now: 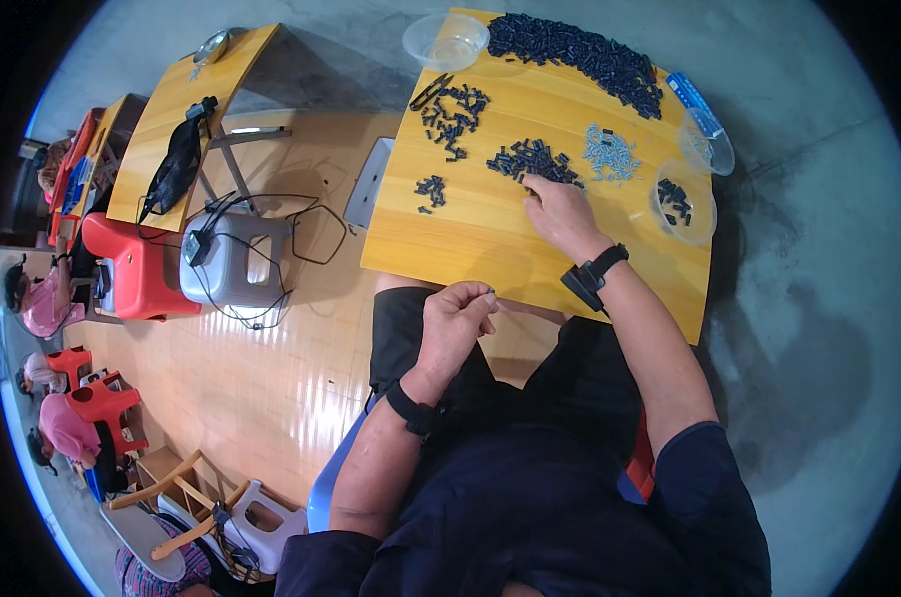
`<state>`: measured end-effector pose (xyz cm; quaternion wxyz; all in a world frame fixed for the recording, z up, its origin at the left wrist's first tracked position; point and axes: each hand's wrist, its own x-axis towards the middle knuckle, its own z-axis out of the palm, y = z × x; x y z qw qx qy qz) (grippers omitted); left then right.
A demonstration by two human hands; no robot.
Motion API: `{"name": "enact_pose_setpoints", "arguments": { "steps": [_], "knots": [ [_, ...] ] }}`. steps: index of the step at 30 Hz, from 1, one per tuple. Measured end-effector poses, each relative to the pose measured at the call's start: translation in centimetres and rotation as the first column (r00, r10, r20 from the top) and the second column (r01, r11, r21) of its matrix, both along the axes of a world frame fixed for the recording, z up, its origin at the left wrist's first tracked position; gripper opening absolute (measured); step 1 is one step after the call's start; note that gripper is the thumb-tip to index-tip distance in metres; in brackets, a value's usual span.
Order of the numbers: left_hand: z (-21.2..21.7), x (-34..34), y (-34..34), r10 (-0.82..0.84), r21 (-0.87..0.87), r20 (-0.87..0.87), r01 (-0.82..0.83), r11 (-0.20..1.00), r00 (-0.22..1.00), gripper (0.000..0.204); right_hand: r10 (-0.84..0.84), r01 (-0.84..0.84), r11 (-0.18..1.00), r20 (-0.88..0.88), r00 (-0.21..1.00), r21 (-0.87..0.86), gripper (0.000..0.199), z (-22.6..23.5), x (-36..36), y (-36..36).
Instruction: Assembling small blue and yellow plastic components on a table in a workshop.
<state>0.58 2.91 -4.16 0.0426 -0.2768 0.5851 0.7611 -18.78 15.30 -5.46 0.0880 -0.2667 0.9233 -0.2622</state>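
My left hand [458, 316] is closed in a pinch just off the table's near edge. Something tiny may be between its thumb and fingertip, too small to name. Stretched over the yellow wooden table [450, 229], my right hand [562, 217] has its fingertips on the near edge of the middle pile of small black cylindrical pieces [530, 159]. Its fingers look closed, and what they grip is hidden. To the right of that pile lie small grey-blue pieces [612, 154]. Smaller groups of black pieces [454, 121] are on the left.
A large black heap [580, 55] lines the table's far side. Clear plastic bowls stand at the far left [445, 42] and right [707, 149]; another bowl [659, 211] contains black pieces. Tweezers [431, 92] lie left. A grey stool [234, 264] with cables and other people are farther left.
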Motion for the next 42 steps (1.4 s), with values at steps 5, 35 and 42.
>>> {"name": "enact_pose_setpoints", "arguments": {
  "steps": [5, 35, 42],
  "knots": [
    [-0.4, 0.0, 0.0, 0.015, 0.013, -0.008, -0.015, 1.000, 1.000, 0.012, 0.000, 0.001, 0.999, 0.016, 1.000, -0.052, 0.028, -0.7, 0.2, 1.1],
    [3.9, -0.2, -0.3, 0.011, 0.150, -0.342, 0.043, 0.988, 0.940, 0.012, 0.115, 0.163, 0.852, 0.482, 0.869, -0.497, 0.009, 3.2, 4.4, 2.8],
    [5.9, 0.6, 0.2, 0.001, 0.164, -0.456, 0.083, 0.983, 0.890, 0.011, 0.310, 0.290, 0.697, 0.640, 0.703, -0.656, 0.015, 10.4, 8.3, 4.0]
  ]
}}
